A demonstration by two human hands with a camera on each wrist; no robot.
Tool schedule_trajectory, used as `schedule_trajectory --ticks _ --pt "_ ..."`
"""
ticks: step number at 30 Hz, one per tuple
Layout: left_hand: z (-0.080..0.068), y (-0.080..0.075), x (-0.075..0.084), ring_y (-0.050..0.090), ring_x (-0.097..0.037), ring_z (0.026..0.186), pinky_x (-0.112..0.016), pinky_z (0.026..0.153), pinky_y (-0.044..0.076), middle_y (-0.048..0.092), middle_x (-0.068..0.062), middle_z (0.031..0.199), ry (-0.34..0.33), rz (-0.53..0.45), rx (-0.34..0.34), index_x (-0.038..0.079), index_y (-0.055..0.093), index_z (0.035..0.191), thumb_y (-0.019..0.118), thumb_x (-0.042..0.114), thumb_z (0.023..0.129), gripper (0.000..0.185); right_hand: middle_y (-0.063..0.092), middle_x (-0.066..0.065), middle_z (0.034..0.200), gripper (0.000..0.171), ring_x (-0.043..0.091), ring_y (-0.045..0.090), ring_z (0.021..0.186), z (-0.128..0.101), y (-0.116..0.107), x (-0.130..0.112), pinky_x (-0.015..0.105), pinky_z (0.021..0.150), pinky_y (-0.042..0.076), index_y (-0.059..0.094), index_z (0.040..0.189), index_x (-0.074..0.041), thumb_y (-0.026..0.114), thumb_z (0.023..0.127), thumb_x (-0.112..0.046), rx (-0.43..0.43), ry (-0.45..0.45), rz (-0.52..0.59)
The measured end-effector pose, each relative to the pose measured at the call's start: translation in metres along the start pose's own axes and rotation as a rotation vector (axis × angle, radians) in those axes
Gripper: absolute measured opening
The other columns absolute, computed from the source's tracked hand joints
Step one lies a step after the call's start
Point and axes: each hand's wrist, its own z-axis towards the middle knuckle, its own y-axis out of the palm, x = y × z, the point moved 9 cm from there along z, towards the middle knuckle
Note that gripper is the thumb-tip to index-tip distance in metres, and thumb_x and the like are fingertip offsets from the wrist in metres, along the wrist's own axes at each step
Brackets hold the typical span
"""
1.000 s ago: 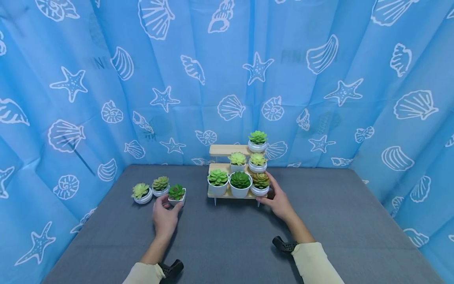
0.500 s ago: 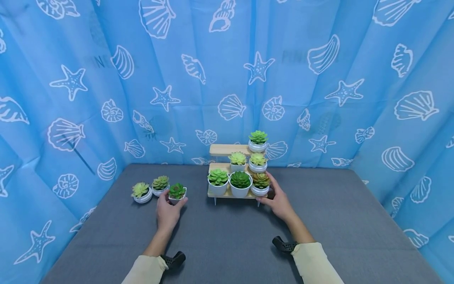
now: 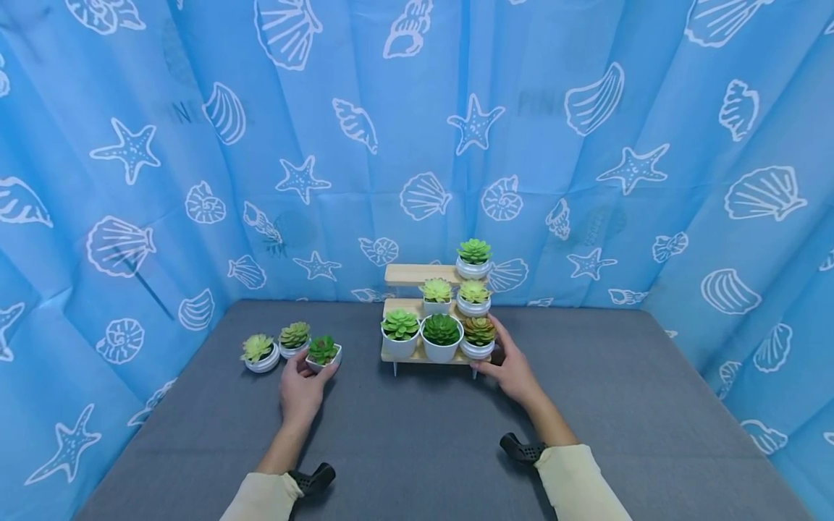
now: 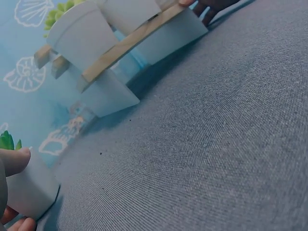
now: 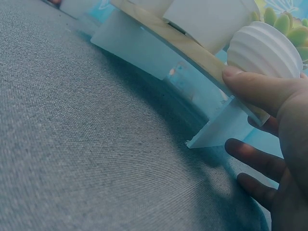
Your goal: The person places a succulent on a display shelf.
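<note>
My left hand [image 3: 301,394] holds a dark green succulent [image 3: 322,349] in a square white pot [image 4: 31,187] between thumb and fingers, at the left of the table. The pot leans slightly. Close by are two pale succulents in round ribbed white pots, one at the far left [image 3: 262,360] and one just behind my fingers [image 3: 295,340]. My right hand [image 3: 519,375] grips the right end of the lowest shelf of a three-tier wooden plant stand [image 3: 417,275]. In the right wrist view its thumb presses the shelf edge [image 5: 211,72] beside a ribbed pot [image 5: 262,50]; two lower fingers extend apart from the stand.
Three potted succulents line the bottom shelf, a dark green one [image 3: 441,331] in the middle. Two stand on the middle tier, and one [image 3: 473,259] sits at the top tier's right end. Behind the grey table [image 3: 404,449] hangs a blue shell-print curtain [image 3: 417,145].
My left hand has shifted slightly right, then back left, with the square pot, which now sits turned and tilted. The right hand and the stand have stayed still.
</note>
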Motion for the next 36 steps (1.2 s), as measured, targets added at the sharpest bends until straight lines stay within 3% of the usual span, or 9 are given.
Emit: schedule_trajectory --ticks 6,11,17,21,25,31,36 --pt "0.000 -0.003 -0.001 0.060 -0.033 0.106 -0.044 0.087 0.049 0.059 -0.024 0.119 -0.008 -0.009 0.009 -0.002 0.049 0.135 0.079 0.016 0.081 0.064 0.045 0.030 0.139 0.091 0.044 0.053 0.115 -0.002 -0.001 -0.003 0.057 0.092 0.042 0.020 0.155 -0.008 0.075 0.083 -0.002 0.001 0.005 -0.024" --pt "-0.001 -0.005 0.003 0.061 -0.034 0.104 -0.043 0.087 0.049 0.060 -0.026 0.118 0.035 -0.020 0.026 -0.004 0.051 0.135 0.077 0.013 0.083 0.061 0.047 0.030 0.138 0.091 0.041 0.055 0.112 -0.001 -0.003 -0.001 0.050 0.089 0.045 0.020 0.155 -0.008 0.076 0.083 -0.002 0.010 0.001 -0.043" --pt "-0.005 -0.003 0.009 0.059 -0.034 0.107 -0.044 0.089 0.049 0.059 -0.026 0.122 0.051 -0.021 -0.009 -0.004 0.049 0.137 0.074 0.015 0.086 0.060 0.048 0.027 0.138 0.093 0.039 0.056 0.111 0.005 -0.002 0.018 0.051 0.088 0.046 0.020 0.155 -0.012 0.077 0.083 -0.006 0.021 -0.017 -0.041" --pt "-0.009 -0.002 0.020 0.058 -0.033 0.110 -0.043 0.092 0.048 0.059 -0.025 0.124 0.072 -0.046 -0.049 -0.003 0.047 0.139 0.073 0.014 0.088 0.060 0.048 0.023 0.140 0.095 0.038 0.055 0.113 0.009 0.000 0.036 0.053 0.090 0.045 0.020 0.156 -0.022 0.078 0.083 -0.009 0.027 -0.008 -0.031" --pt "-0.012 0.000 0.033 0.057 -0.031 0.112 -0.042 0.093 0.048 0.057 -0.023 0.126 0.084 -0.079 -0.095 -0.002 0.046 0.140 0.073 0.017 0.089 0.061 0.049 0.021 0.139 0.096 0.037 0.055 0.113 0.010 0.000 0.039 0.053 0.090 0.045 0.021 0.156 -0.026 0.079 0.082 -0.011 0.035 -0.016 -0.024" --pt "-0.011 0.006 0.051 0.057 -0.028 0.112 -0.041 0.091 0.049 0.057 -0.018 0.127 0.109 -0.043 -0.178 0.002 0.046 0.140 0.073 0.026 0.089 0.062 0.049 0.021 0.138 0.096 0.037 0.055 0.114 0.009 -0.001 0.038 0.053 0.090 0.045 0.021 0.156 -0.027 0.079 0.082 -0.011 0.037 -0.019 -0.026" --pt "-0.003 0.010 0.067 0.057 -0.031 0.113 -0.043 0.090 0.049 0.057 -0.021 0.126 0.163 -0.023 -0.208 0.000 0.045 0.141 0.072 0.026 0.090 0.063 0.050 0.022 0.138 0.096 0.038 0.055 0.115 0.009 0.000 0.036 0.053 0.091 0.045 0.020 0.156 -0.024 0.079 0.082 -0.009 0.033 -0.021 -0.036"
